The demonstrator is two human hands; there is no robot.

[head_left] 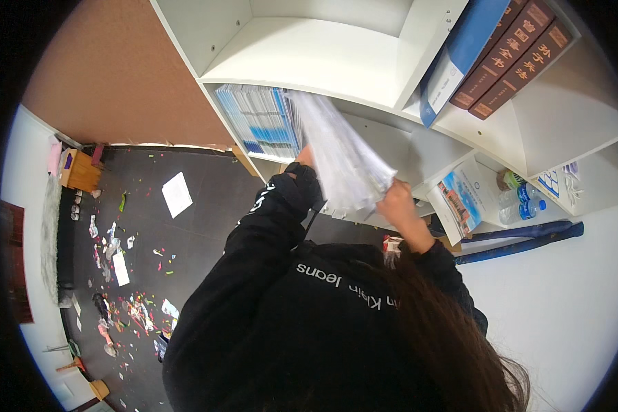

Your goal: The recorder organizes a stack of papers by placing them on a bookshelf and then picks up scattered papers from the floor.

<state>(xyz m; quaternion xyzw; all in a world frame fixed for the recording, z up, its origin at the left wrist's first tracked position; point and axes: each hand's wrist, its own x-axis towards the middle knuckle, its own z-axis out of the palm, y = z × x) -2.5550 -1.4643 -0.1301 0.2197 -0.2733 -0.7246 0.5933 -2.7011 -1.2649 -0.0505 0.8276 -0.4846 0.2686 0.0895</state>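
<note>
My right hand [399, 206] is shut on the near right corner of a blurred sheaf of white papers or plastic sleeves [340, 154]. My left hand [306, 156] is at the sheaf's left edge, partly hidden by the black cuff; whether its fingers grip the sheaf cannot be told. The far end of the sheaf reaches into a compartment of the white shelf unit [309, 46], right beside a row of upright thin blue-and-white booklets [260, 121].
A blue file box [463, 62] and brown hardcover books [520, 67] lean in an upper compartment. Lower right hold a picture brochure [458, 198] and water bottles [528, 201]. Paper sheets [177, 194] and colourful scraps [139, 314] litter the dark floor at left.
</note>
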